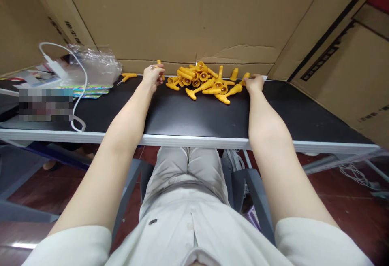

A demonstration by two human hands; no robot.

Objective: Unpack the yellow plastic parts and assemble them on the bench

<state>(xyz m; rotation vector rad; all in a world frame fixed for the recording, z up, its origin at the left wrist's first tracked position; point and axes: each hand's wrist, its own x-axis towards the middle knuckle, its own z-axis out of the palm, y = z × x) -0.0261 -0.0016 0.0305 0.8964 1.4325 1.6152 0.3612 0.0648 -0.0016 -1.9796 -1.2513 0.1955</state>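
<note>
A seated person reaches both arms across a black counter (188,112) walled in by brown cardboard sheets (170,15), with dark red floor below. Between the hands lies a loose heap of yellow plastic parts (202,80); the left hand (152,75) grips one yellow piece (159,62), the right hand (254,83) pinches another part (244,78) at the heap's edge. Left of the left hand sit a crumpled clear bag (94,65), contents unclear, and a white charger cable (79,92).

Between our grips we see orange-yellow plastic parts (203,80) on a black desk (194,114), brown cardboard (170,15) behind, a white cable (79,96) leftward.
</note>
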